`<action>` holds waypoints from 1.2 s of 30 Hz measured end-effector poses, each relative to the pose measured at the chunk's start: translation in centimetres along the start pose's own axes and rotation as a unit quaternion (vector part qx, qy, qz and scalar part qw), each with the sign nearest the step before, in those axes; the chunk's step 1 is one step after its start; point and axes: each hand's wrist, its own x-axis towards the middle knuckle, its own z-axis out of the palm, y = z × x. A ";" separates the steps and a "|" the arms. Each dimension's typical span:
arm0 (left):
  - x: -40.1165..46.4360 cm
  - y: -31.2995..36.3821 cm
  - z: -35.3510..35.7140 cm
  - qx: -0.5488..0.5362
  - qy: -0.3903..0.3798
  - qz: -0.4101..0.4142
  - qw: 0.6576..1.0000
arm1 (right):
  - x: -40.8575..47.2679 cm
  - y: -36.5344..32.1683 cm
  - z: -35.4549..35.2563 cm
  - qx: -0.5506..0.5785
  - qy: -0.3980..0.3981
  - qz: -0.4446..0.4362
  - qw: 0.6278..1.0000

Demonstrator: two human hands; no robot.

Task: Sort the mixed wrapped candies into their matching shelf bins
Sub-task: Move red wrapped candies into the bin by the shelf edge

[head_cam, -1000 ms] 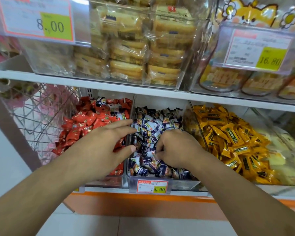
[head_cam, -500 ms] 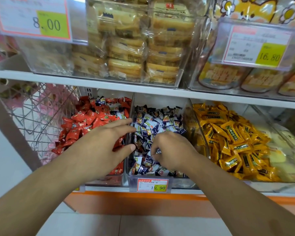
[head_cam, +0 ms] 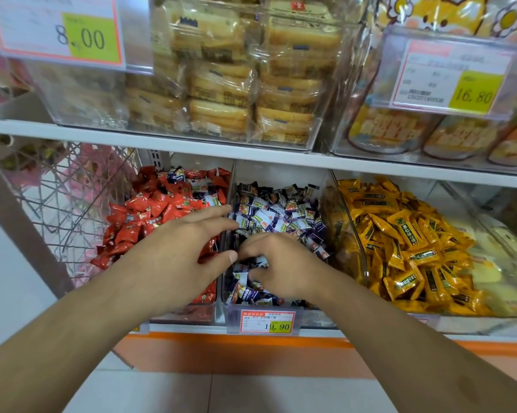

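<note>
Purple-and-white wrapped candies fill the clear plastic middle bin on the lower shelf, with a few more lying among the red wrapped candies in the clear left bin. The right hand curls down into the purple pile, fingers closing on wrappers there. The left hand hovers over the divider with fingers extended and relaxed, gripping nothing.

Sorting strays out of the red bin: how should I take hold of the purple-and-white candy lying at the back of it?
Pinch the purple-and-white candy by a crimped wrapper end, reaching in from the open front above the red candies. It lies loose on top of the heap, and the shelf above blocks a straight-down reach.
</note>
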 end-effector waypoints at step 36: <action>-0.1 0.4 -0.3 -0.013 0.009 -0.001 1.000 | -1.0 -0.5 -2.6 0.086 0.156 0.103 0.979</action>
